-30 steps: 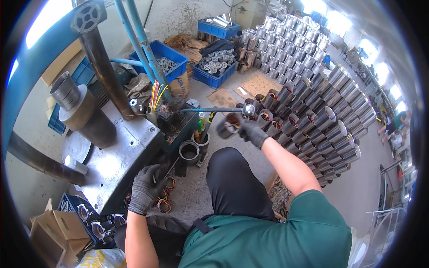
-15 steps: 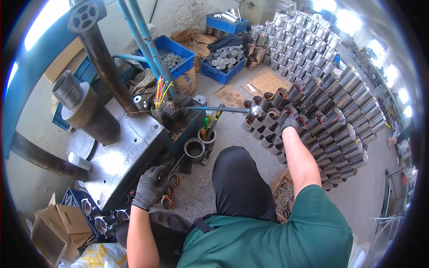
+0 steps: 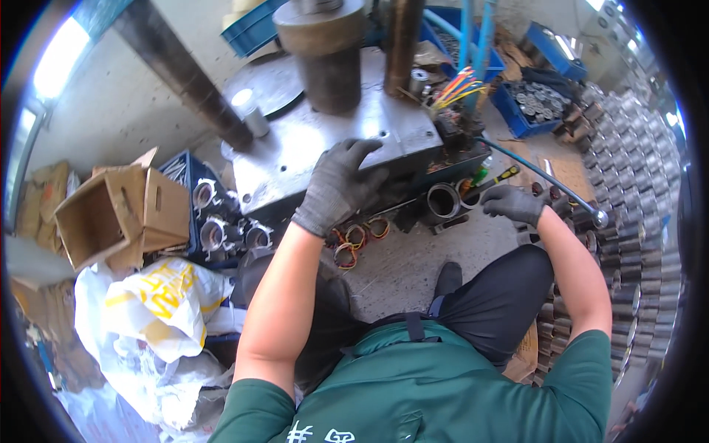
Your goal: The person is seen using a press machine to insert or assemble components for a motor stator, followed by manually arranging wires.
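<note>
My left hand, in a dark grey knit glove, hovers over the front edge of the metal machine table. Its fingers are apart and hold nothing I can see. A thick steel ram and a small white cylinder stand on that table. My right hand, gloved alike, reaches leftward above my right knee with fingers stretched out and nothing visible in them. Close by are a yellow-and-black screwdriver, a round metal pot and a blue lever ending in a metal ball.
Rings of coloured wire lie on the floor below the table. Left stand a cardboard box, white plastic bags and metal housings. Stacked metal cylinders fill the right side. A blue crate holds round metal parts.
My view has turned left toward the machine table. My right hand has come away from the stacked cylinders. My left hand has risen from beside the table to above its front edge.
</note>
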Demonstrator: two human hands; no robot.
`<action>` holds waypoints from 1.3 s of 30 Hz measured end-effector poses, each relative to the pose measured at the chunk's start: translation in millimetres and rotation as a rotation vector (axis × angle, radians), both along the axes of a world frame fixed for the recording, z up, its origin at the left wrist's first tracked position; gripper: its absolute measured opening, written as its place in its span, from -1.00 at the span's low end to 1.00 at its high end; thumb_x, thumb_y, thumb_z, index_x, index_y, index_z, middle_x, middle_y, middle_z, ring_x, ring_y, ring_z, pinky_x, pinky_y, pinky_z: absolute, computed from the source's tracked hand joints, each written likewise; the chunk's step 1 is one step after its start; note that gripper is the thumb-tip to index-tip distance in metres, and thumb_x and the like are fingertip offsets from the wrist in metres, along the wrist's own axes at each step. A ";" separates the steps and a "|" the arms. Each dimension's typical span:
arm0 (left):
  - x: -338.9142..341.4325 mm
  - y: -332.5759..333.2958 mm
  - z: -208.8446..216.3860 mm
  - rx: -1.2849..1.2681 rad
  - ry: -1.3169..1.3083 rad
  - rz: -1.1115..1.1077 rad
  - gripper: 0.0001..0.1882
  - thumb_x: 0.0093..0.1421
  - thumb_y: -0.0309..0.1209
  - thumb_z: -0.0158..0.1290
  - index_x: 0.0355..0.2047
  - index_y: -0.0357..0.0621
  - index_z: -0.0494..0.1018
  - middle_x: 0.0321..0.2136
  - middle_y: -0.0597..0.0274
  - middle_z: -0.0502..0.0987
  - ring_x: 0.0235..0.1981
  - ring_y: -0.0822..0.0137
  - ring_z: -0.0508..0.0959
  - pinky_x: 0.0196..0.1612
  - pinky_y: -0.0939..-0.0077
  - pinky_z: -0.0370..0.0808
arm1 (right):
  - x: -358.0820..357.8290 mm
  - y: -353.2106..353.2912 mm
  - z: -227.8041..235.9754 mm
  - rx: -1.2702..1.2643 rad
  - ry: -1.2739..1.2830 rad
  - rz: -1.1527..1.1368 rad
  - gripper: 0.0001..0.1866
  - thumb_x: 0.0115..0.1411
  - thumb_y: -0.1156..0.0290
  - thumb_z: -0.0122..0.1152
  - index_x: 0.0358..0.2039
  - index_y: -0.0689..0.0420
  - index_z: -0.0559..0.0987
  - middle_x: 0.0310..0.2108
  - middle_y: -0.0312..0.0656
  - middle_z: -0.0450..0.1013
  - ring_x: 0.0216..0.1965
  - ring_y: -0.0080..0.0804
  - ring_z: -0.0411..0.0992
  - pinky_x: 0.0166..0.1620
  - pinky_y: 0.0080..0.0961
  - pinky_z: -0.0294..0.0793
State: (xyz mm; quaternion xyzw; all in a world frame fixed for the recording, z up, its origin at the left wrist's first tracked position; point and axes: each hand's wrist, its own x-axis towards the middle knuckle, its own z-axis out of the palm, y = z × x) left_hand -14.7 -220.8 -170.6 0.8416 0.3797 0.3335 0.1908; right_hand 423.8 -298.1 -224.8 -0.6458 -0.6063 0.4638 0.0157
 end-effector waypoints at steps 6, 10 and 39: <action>-6.2 21.1 -5.1 -0.079 -0.219 0.091 -0.54 0.24 -0.38 0.39 0.12 -0.24 0.59 -0.01 -0.01 0.67 0.05 0.12 0.68 0.18 0.25 0.60 | -152.6 28.6 -98.4 -0.033 -0.230 0.748 -0.48 0.32 0.04 0.19 0.16 0.07 0.67 0.14 0.13 0.61 0.18 0.12 0.56 0.24 -0.03 0.50; -5.7 23.3 -5.4 -0.105 -0.289 0.103 -0.54 0.25 -0.36 0.38 0.12 -0.24 0.59 0.00 -0.05 0.67 0.06 0.09 0.68 0.17 0.23 0.61 | -215.8 33.6 -199.3 -0.038 -0.323 0.676 -0.38 0.34 -0.03 0.14 0.29 0.06 0.58 0.27 0.16 0.52 0.29 0.13 0.49 0.34 -0.08 0.46; 0.6 11.5 -13.9 -0.093 -0.241 0.101 -0.56 0.22 -0.33 0.37 0.08 -0.19 0.61 -0.07 -0.06 0.66 -0.02 -0.10 0.68 0.08 0.09 0.63 | -272.0 64.6 -371.2 0.199 -0.239 0.176 -0.47 0.46 0.04 0.14 0.29 0.10 0.55 0.20 0.00 0.58 0.17 -0.05 0.57 0.20 -0.19 0.56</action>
